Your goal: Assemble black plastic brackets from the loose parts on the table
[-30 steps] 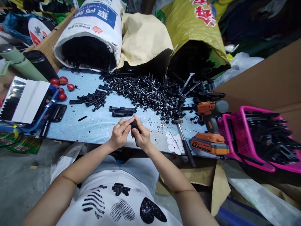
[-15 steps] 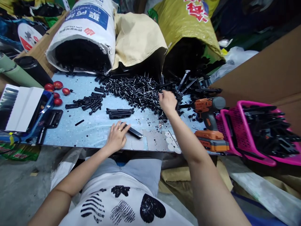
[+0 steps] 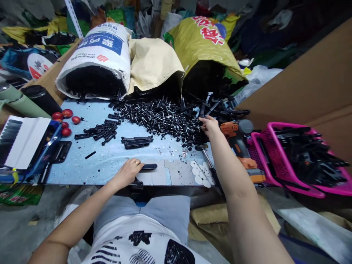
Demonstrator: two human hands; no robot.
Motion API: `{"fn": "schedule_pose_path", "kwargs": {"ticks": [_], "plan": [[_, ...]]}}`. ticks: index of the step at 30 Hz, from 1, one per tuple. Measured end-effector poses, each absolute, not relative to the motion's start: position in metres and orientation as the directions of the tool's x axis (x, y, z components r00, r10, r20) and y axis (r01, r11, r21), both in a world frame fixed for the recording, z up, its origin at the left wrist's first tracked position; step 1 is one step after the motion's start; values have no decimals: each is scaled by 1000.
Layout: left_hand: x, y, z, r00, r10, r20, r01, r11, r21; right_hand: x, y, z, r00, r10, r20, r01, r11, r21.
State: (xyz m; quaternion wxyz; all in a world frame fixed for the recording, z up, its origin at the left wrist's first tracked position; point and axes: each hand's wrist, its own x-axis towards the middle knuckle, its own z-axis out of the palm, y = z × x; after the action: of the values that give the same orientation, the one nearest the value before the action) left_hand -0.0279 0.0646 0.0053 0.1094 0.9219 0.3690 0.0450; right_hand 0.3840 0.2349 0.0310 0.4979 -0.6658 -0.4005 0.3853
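My left hand [image 3: 127, 174] rests at the near edge of the pale blue table [image 3: 104, 157], fingers curled over the end of a flat black plastic bar [image 3: 148, 167] that lies on the surface. My right hand [image 3: 209, 125] reaches out to the right side of a big heap of small black pins [image 3: 165, 117], fingers pinched among the parts there. What it grips is too small to make out. Just beyond the left hand lies a longer black assembled piece [image 3: 137, 141].
Three open sacks lie on their sides at the back: white [image 3: 96, 62], tan [image 3: 154, 66], yellow [image 3: 203, 47]. An orange drill [image 3: 236, 135] and a hammer [image 3: 206, 157] sit right of the heap. A pink basket [image 3: 297, 157] of black parts stands at right. Red fruit [image 3: 64, 117] and a blue box [image 3: 41, 146] are at left.
Both hands held one black piece together a second ago. The left hand has laid it on the table; the right hand reached out to the pin heap, then further right.
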Motion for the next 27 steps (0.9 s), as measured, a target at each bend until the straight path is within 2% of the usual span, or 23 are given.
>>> {"fn": "schedule_pose_path", "kwargs": {"ticks": [3, 5, 6, 8, 10, 13, 15, 18, 22, 27], "plan": [[-24, 63, 7, 701, 714, 2, 685, -673, 279, 360, 193, 29, 244, 952, -187, -18, -188, -982], [-12, 63, 6, 689, 725, -15, 692, -651, 313, 334, 160, 27, 11, 969, -247, -96, -245, -965], [-4, 63, 5, 686, 726, -33, 695, -642, 323, 321, 142, 26, -84, 960, -265, -77, -272, -959], [8, 65, 4, 683, 727, -73, 703, -626, 337, 298, 109, 25, -206, 944, -259, 111, -240, -964], [14, 68, 3, 686, 720, -104, 702, -618, 354, 283, 78, 26, -364, 911, -195, 393, -39, -919], [15, 71, 7, 708, 694, -129, 682, -625, 380, 273, 45, 24, -615, 765, -192, 661, 367, -654], [14, 72, 11, 714, 685, -145, 680, -630, 375, 269, 32, 19, -631, 747, -212, 742, 500, -447], [16, 71, 16, 706, 693, -146, 689, -625, 367, 263, 24, 12, -563, 810, -165, 821, 527, -220], [18, 68, 14, 681, 726, -99, 704, -610, 364, 255, 19, 16, -523, 851, -39, 852, 520, -62], [11, 64, 0, 666, 744, 51, 678, -633, 373, 248, 13, 35, -526, 849, 54, 850, 523, 61]]}}
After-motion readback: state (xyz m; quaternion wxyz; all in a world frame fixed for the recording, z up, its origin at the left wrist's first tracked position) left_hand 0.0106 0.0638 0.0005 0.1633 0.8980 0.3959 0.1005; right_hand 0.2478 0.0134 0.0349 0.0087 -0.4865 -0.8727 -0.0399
